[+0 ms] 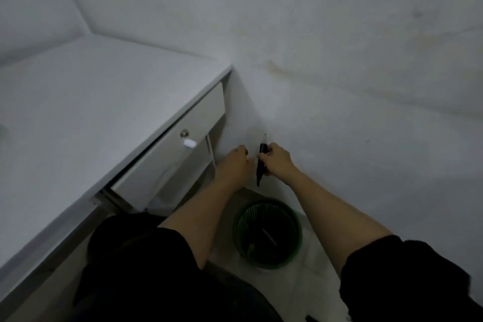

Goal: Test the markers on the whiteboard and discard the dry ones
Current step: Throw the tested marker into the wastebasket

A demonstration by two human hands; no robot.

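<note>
Green bin (pixel 268 232) below; right hand (pixel 278 161) grips marker (pixel 261 162) beside desk edge (pixel 156 136).

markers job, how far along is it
Done: at least one marker-like stick already lies in the green bin, so some discarding looks finished. In hand: the right hand grips a black marker above the bin; the left hand is close beside it. Left: no other markers or whiteboard in view, so the remainder can't be judged.
</note>
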